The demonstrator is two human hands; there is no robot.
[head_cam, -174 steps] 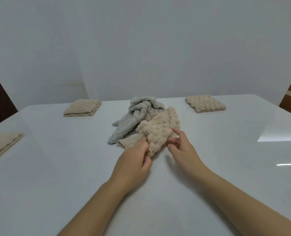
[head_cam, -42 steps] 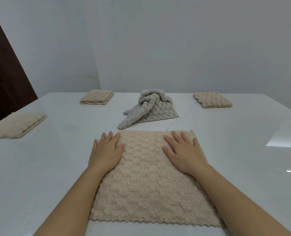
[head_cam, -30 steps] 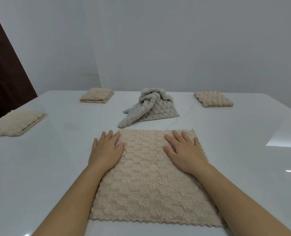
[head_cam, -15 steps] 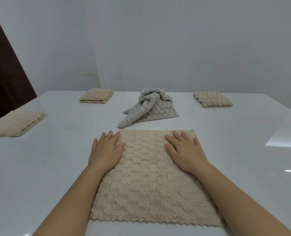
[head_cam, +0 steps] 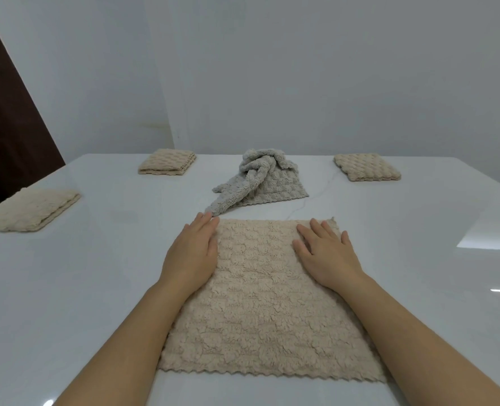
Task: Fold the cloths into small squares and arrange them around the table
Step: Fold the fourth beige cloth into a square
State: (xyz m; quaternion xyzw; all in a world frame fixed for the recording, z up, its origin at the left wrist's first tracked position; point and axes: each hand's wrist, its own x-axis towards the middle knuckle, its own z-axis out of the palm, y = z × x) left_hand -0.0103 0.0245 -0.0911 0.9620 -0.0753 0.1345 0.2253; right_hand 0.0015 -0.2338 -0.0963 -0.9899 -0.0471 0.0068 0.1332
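- left hand (head_cam: 191, 253) flat, fingers straight, hiding far-left corner of beige cloth (head_cam: 266, 312).
- right hand (head_cam: 327, 256) flat, fingers spread, near its far-right corner.
- folded cloth (head_cam: 29, 210) at left: clipped by frame edge.

On the worktop (head_cam: 96, 288) the flat cloth (head_cam: 266, 312) lies nearest, with the crumpled cloth (head_cam: 260, 183) just behind it, between a back-left square (head_cam: 166, 161) and a back-right square (head_cam: 367, 167). A left-edge square (head_cam: 29, 209) lies apart.

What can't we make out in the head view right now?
Head view:
- Beige cloth: far left corner under the left hand, a patch under the right hand, side edges under the forearms.
- Folded cloth at left: cut by the frame's left edge.
- Grey cloth: crumpled; own folds hide its shape.
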